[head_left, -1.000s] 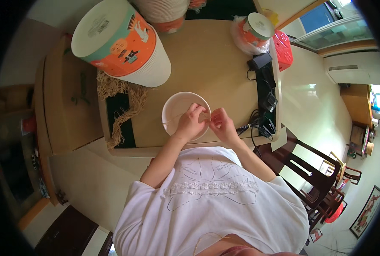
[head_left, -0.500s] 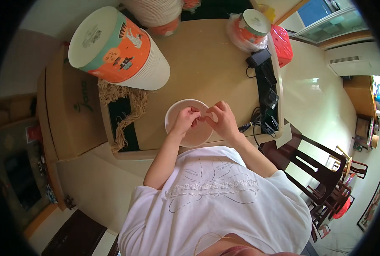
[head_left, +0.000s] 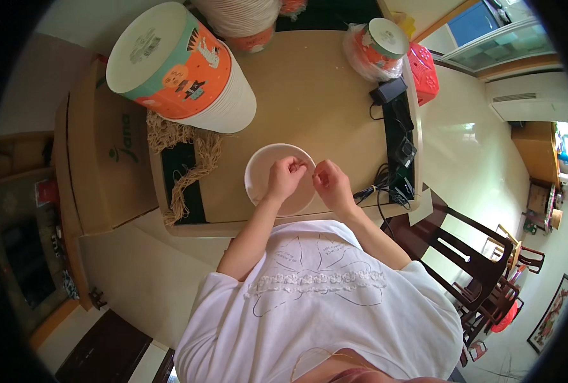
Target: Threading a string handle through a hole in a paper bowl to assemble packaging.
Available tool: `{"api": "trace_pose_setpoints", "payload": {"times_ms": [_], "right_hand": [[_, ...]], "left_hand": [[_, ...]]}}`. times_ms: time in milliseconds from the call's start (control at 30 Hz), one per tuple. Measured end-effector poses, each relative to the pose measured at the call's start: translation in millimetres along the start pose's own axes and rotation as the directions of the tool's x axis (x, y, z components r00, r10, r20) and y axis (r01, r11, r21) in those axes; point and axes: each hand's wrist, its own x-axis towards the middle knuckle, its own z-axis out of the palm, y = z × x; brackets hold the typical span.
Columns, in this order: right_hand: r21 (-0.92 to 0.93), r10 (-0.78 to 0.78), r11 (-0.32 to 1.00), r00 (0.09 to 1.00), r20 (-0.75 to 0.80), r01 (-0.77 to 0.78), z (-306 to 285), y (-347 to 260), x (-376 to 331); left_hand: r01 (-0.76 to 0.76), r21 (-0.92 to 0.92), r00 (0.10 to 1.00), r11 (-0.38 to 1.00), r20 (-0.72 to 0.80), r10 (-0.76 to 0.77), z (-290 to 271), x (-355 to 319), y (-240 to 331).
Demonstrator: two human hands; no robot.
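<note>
A round white bowl or tub (head_left: 257,177) stands at the table's near edge, right in front of me. Over its middle is my left hand (head_left: 286,176), fingers pinched together. My right hand (head_left: 332,185) is at the bowl's right rim, also pinched, its fingertips a small gap from the left ones. Whatever lies between the fingertips is too small to tell. Behind the bowl, to the left, a tall stack of white paper tubs (head_left: 230,96) with an orange and green printed one on top stands upside down.
Beige cord (head_left: 198,166) lies tangled at the table's left edge, by a cardboard box (head_left: 115,159). Black cables and an adapter (head_left: 389,90) run along the right edge. A smaller wrapped tub stack (head_left: 376,54) and a red basket (head_left: 422,71) are at the far right.
My hands have drawn slightly apart: the fingertips were together over the bowl and now show a gap. The whole view has shifted a little.
</note>
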Motion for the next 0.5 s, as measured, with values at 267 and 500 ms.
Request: {"api": "trace_pose_setpoints", "payload": {"times_ms": [267, 500], "right_hand": [[-0.353, -0.237, 0.910, 0.971, -0.013, 0.217, 1, -20, 1], [-0.295, -0.183, 0.940, 0.983, -0.008, 0.173, 5, -14, 6]], "left_hand": [[0.248, -0.358, 0.962, 0.900, 0.198, -0.186, -9, -8, -2], [0.400, -0.426, 0.912, 0.812, 0.271, -0.307, -15, -13, 11]]}}
